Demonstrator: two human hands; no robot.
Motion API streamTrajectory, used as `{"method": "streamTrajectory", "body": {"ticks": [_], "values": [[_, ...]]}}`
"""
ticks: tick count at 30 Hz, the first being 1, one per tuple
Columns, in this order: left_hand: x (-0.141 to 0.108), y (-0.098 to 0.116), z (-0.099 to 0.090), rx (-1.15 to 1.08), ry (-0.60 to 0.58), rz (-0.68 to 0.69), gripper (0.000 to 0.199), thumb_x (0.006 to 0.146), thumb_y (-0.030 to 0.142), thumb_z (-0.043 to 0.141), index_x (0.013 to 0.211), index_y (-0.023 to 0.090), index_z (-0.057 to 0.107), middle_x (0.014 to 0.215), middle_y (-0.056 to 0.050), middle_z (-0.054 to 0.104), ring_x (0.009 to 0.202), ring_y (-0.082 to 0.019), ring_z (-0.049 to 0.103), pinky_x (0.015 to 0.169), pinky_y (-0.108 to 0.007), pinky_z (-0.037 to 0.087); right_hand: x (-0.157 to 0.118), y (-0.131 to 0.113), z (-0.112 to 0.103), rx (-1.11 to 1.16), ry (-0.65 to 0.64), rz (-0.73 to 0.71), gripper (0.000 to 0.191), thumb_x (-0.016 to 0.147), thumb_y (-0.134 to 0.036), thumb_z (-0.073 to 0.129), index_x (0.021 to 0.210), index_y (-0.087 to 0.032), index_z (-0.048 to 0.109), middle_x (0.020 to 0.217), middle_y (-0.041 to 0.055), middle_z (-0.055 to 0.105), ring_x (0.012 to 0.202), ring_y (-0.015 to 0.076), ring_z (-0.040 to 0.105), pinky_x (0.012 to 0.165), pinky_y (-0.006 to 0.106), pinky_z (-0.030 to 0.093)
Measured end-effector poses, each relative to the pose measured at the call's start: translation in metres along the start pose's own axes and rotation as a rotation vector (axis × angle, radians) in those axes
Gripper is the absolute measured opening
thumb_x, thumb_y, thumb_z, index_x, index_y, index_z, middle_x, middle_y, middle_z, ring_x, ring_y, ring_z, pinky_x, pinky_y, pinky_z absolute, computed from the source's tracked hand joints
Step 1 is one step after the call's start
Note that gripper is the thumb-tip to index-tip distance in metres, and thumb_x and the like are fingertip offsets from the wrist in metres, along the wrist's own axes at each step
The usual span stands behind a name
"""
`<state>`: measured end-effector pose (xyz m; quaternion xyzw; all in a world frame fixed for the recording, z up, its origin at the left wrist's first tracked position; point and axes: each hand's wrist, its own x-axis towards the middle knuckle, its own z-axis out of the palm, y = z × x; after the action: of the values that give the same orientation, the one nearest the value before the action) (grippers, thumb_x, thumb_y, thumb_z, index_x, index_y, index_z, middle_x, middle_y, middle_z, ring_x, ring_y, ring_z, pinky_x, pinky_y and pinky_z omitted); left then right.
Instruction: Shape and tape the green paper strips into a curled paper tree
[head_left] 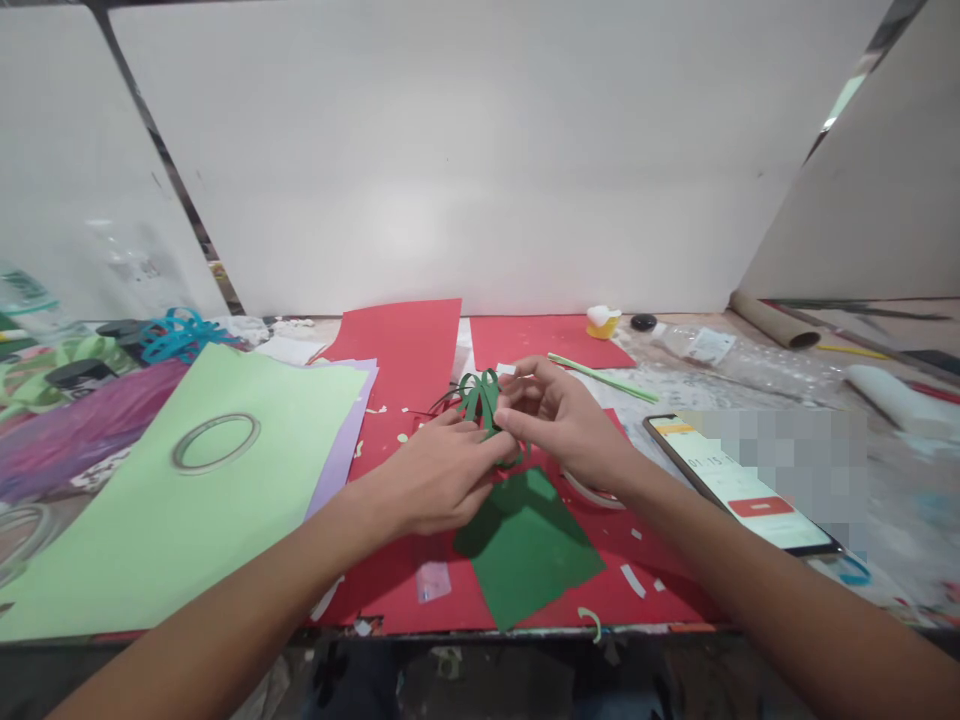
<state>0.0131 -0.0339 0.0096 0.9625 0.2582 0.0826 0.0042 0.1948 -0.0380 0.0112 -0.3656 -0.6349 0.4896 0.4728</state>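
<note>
A bundle of looped dark green paper strips (478, 397) stands between my hands over the red paper. My left hand (450, 475) is closed around its lower near side, with the fingertips partly hidden. My right hand (562, 418) is curled at its right side, thumb and fingers pinching at the loops. A small white piece (506, 370) shows by the right index fingertip; whether it is held I cannot tell. Just below the hands lies a square of green paper (529, 555). Part of a tape roll (596, 495) shows under my right wrist.
Light green sheets (247, 540) lie at left with a tape roll (216, 444) on top. A phone (739, 480) lies at right. Behind are red sheets (401, 335), green strips (604, 378), a small yellow-and-white container (602, 322) and a cardboard tube (772, 320). A white board (480, 160) stands behind.
</note>
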Motion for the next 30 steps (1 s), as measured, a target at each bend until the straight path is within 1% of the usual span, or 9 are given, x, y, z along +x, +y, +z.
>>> {"method": "streamTrajectory", "body": {"ticks": [3, 6, 9, 12, 15, 19, 23, 25, 30], "values": [[-0.001, 0.001, -0.002, -0.028, -0.022, -0.022, 0.019, 0.08, 0.012, 0.039, 0.095, 0.02, 0.049, 0.073, -0.003, 0.057, 0.068, -0.021, 0.052, 0.069, -0.035, 0.041, 0.002, 0.002, -0.007, 0.061, -0.012, 0.016, 0.025, 0.081, -0.026, 0.068, 0.099, -0.023, 0.05, 0.086, -0.0007, 0.061, 0.066, 0.0112, 0.06, 0.059, 0.027, 0.05], [-0.003, 0.002, -0.006, -0.147, -0.078, -0.069, 0.018, 0.079, 0.012, 0.038, 0.091, 0.021, 0.047, 0.073, -0.001, 0.053, 0.064, -0.02, 0.05, 0.062, -0.032, 0.04, 0.002, 0.004, -0.012, 0.143, -0.143, 0.061, 0.028, 0.082, -0.028, 0.068, 0.102, -0.024, 0.049, 0.094, 0.0019, 0.064, 0.071, 0.0127, 0.063, 0.063, 0.029, 0.052], [-0.006, 0.004, -0.013, -0.481, -0.115, -0.093, 0.016, 0.083, 0.013, 0.035, 0.092, 0.022, 0.044, 0.084, -0.002, 0.053, 0.067, -0.016, 0.05, 0.061, -0.028, 0.044, 0.001, 0.003, -0.014, 0.237, -0.252, 0.112, 0.029, 0.081, -0.027, 0.067, 0.103, -0.025, 0.049, 0.1, 0.0037, 0.066, 0.075, 0.0154, 0.064, 0.061, 0.029, 0.052], [-0.01, 0.006, -0.021, -0.835, -0.132, -0.085, 0.02, 0.086, 0.016, 0.036, 0.103, 0.026, 0.041, 0.094, -0.002, 0.053, 0.067, -0.013, 0.051, 0.058, -0.025, 0.047, 0.0, -0.001, -0.014, 0.323, -0.278, 0.147, 0.037, 0.076, -0.029, 0.071, 0.105, -0.025, 0.049, 0.1, 0.0048, 0.067, 0.075, 0.0168, 0.064, 0.06, 0.03, 0.051], [-0.014, 0.006, -0.024, -0.987, -0.192, -0.076, 0.037, 0.089, 0.017, 0.035, 0.123, 0.031, 0.035, 0.081, 0.001, 0.054, 0.055, -0.012, 0.049, 0.051, -0.025, 0.046, 0.0, -0.006, -0.013, 0.38, -0.254, 0.159, 0.043, 0.07, -0.031, 0.074, 0.105, -0.026, 0.05, 0.095, 0.0035, 0.067, 0.07, 0.0152, 0.061, 0.061, 0.03, 0.05], [-0.016, 0.005, -0.025, -0.919, -0.15, -0.099, 0.058, 0.093, 0.019, 0.034, 0.146, 0.032, 0.014, 0.077, 0.001, 0.058, 0.057, -0.014, 0.055, 0.055, -0.027, 0.049, 0.001, -0.007, -0.012, 0.456, -0.087, 0.114, 0.041, 0.069, -0.03, 0.077, 0.101, -0.026, 0.051, 0.098, 0.0038, 0.065, 0.077, 0.0158, 0.06, 0.062, 0.029, 0.048], [-0.015, 0.004, -0.024, -0.729, 0.028, -0.168, 0.063, 0.095, 0.024, 0.035, 0.151, 0.031, 0.006, 0.113, -0.008, 0.061, 0.095, -0.021, 0.062, 0.076, -0.034, 0.051, 0.002, -0.003, -0.01, 0.443, 0.081, -0.008, 0.042, 0.071, -0.026, 0.076, 0.102, -0.028, 0.048, 0.097, 0.0007, 0.061, 0.085, 0.015, 0.059, 0.066, 0.027, 0.048], [-0.015, 0.003, -0.021, -0.662, 0.071, -0.217, 0.066, 0.096, 0.027, 0.034, 0.151, 0.031, -0.001, 0.124, -0.01, 0.057, 0.104, -0.024, 0.06, 0.081, -0.036, 0.051, 0.0, -0.001, -0.006, 0.349, 0.062, -0.056, 0.045, 0.072, -0.024, 0.076, 0.104, -0.029, 0.045, 0.097, 0.0, 0.061, 0.089, 0.0153, 0.06, 0.07, 0.028, 0.049], [-0.015, 0.001, -0.012, -0.589, 0.081, -0.255, 0.073, 0.094, 0.022, 0.036, 0.151, 0.028, -0.01, 0.125, -0.013, 0.059, 0.094, -0.023, 0.064, 0.075, -0.036, 0.052, -0.008, 0.002, 0.012, 0.144, -0.011, -0.067, 0.041, 0.077, -0.026, 0.072, 0.101, -0.028, 0.038, 0.092, -0.0004, 0.062, 0.079, 0.0149, 0.061, 0.066, 0.03, 0.049]]}}
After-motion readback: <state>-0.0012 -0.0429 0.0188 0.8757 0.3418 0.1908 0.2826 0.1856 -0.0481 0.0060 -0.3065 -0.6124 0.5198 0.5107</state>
